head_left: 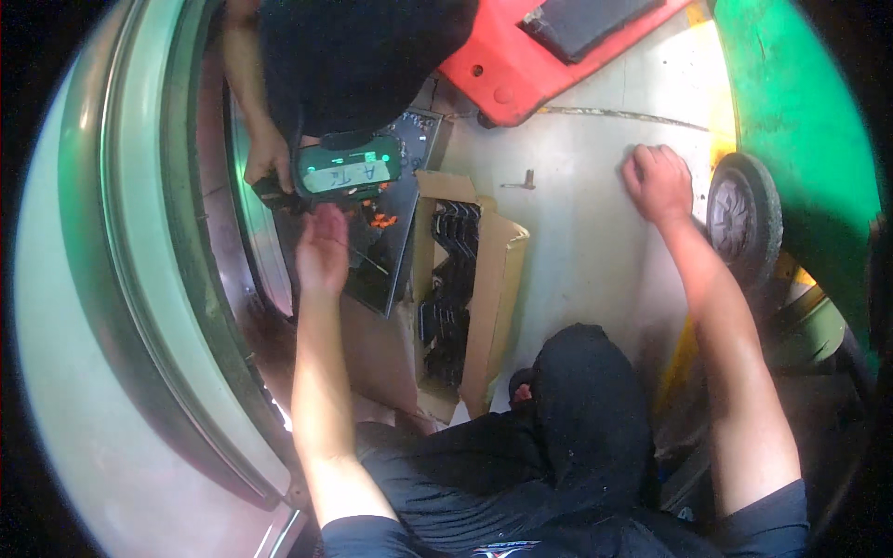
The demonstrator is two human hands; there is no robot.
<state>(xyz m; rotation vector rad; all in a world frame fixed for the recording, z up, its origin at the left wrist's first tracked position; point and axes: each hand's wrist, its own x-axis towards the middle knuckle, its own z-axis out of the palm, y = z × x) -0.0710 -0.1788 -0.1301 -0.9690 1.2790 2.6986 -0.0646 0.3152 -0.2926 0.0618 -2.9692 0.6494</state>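
My left hand [323, 251] reaches forward, palm up and fingers stretched out, beside a green case [386, 170] with a pale handwritten label. I see nothing in that palm. Just ahead of it, a co-worker's hand [268, 158] grips a dark tool [276, 196] whose kind I cannot make out. Several small orange pieces [382, 220] lie by the case on a dark tray [419, 139]. My right hand [662, 184] rests on the floor with its fingers curled under. Left of it, a small metal T-shaped piece [528, 180] lies on the floor.
An open cardboard box [493, 307] of black bent brackets [456, 232] stands between my arms. A silver vehicle panel [139, 279] curves along the left. A red plastic piece [507, 79] lies ahead. On the right are a black-tyred wheel [739, 209] and a large green surface [800, 102].
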